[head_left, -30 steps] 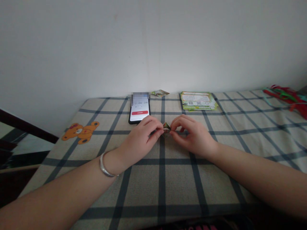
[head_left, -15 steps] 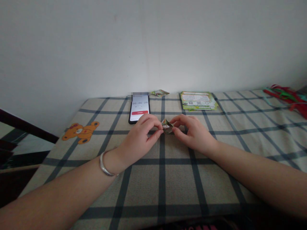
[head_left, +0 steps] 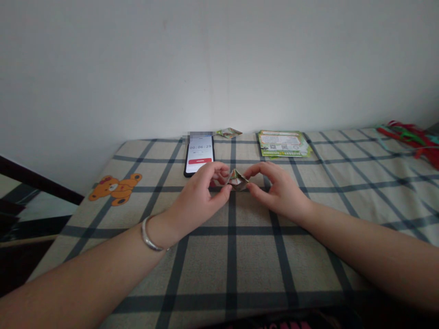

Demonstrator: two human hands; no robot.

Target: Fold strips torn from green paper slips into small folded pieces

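Observation:
Between my two hands is a small folded paper boat [head_left: 237, 180], its middle peak pointing up and its printed side showing. My left hand [head_left: 206, 187], with a silver bangle on the wrist, pinches the boat's left end between thumb and fingers. My right hand [head_left: 276, 187] grips the right end between thumb and index finger. Behind the hands, by the wall, lies another folded paper boat [head_left: 229, 133]. The fingertips partly cover the ends of the held boat.
A phone [head_left: 199, 155] showing a timer lies just behind my left hand. Printed leaflets [head_left: 284, 144] are stacked at the back right. A bear-shaped picture [head_left: 115, 189] is at the left, and red and green cords [head_left: 414, 139] lie far right on the checked tablecloth [head_left: 206, 269].
My left fingers have lifted and spread a little from the thumb. The boat looks wider and shows more of its peak. The right hand has hardly moved.

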